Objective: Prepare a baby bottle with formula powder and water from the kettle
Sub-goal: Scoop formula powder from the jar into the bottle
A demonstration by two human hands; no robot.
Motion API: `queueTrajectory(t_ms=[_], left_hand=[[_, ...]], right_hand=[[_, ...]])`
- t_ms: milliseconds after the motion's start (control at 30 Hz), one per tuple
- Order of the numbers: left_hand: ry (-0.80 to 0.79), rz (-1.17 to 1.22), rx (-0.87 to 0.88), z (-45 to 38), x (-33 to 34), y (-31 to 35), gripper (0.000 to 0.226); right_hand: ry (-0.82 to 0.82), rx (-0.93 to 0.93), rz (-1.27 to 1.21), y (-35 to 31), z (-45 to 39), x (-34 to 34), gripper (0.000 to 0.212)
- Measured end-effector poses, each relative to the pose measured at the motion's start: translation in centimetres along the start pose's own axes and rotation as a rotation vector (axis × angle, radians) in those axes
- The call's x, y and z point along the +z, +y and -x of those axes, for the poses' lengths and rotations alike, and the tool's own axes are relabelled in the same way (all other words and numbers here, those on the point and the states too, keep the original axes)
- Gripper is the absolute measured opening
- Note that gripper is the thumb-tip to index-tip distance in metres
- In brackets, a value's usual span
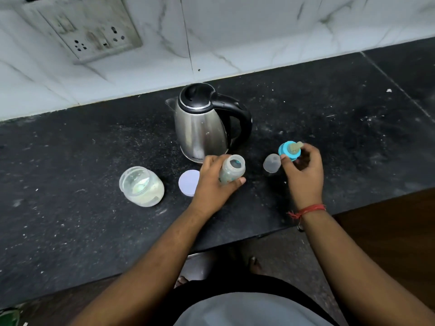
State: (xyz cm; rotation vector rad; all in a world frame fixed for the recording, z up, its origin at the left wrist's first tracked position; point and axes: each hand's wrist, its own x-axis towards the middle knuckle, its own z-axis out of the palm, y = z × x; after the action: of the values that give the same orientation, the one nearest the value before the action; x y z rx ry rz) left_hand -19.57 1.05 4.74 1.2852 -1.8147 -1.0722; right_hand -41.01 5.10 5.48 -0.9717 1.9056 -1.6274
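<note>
My left hand [215, 182] grips the open baby bottle [233, 169], which stands uncapped on the black counter in front of the steel kettle [202, 128]. My right hand [303, 170] holds the blue ring with its teat [290, 150] just above the counter, to the right of the bottle. A clear dome cap [272, 163] lies between my hands. Left of the bottle stands an open jar of pale formula powder [142, 185], and its white lid [189, 182] lies flat beside my left hand.
The black stone counter [82, 220] runs to a front edge near my body and a step down at the right. A wall socket plate [91, 34] sits on the marble wall behind. The kettle's lid is closed, its handle pointing right.
</note>
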Motion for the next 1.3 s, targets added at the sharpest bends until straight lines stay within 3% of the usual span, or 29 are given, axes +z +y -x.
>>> queueTrajectory(t_ms=[233,433,733,967,1133,1300], left_hand=[[0.039,0.016,-0.01,-0.8,3.1,-1.0,0.052],[0.068,0.031,-0.027,-2.0,5.4,-0.9,0.048],[0.102,-0.015,-0.095,-2.0,7.0,-2.2,0.058],[0.136,-0.083,-0.085,-1.0,7.0,-2.6,0.074],[0.213,-0.206,0.052,0.2,5.7,-2.6,0.066],[0.302,-0.274,0.221,0.6,3.4,-1.9,0.062]], right_hand=[[-0.088,0.1,0.371,4.7,-2.7,-2.9,0.047],[-0.265,0.033,0.582,6.4,-5.4,-3.1,0.048],[-0.352,-0.054,0.699,8.0,-6.8,-3.5,0.053],[-0.348,-0.011,0.556,7.9,-6.1,-3.9,0.082],[-0.128,-0.281,0.393,5.1,-4.3,-3.6,0.058],[-0.228,-0.594,0.292,-0.6,-2.9,-0.1,0.05]])
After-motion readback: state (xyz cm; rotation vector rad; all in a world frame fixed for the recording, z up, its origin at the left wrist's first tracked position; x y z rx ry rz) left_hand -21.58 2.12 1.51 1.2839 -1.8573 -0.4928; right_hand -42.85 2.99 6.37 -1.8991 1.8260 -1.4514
